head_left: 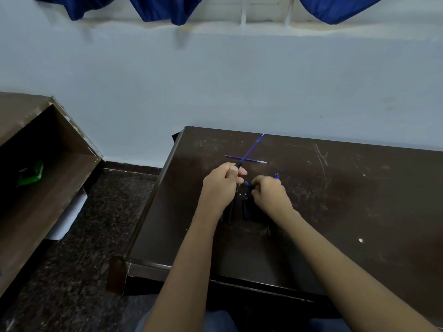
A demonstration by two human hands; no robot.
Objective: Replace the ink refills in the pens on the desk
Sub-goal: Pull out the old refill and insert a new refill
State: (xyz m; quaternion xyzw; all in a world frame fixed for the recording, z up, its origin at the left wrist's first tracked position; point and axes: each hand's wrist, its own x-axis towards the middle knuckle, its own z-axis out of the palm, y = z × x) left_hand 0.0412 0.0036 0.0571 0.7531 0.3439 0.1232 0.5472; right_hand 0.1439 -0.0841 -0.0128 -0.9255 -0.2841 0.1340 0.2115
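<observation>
Clamping the left hand (223,182) round a pen (238,165) above the worktop (359,200), blue refill (251,147) jutting out. Curling the right hand (269,194) over dark barrels (245,208); cannot tell whether holding anything. Spare refill (257,161) lying flat just beyond.

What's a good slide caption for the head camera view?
At a scratched dark desk, the left hand holds a pen with its blue refill sticking out; a second refill lies flat beyond.

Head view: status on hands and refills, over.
Left grip holds pen, blue refill sticking out. Right grip curled round blue-tipped piece, mostly hidden. Second refill, dark barrels loose on desk.
</observation>
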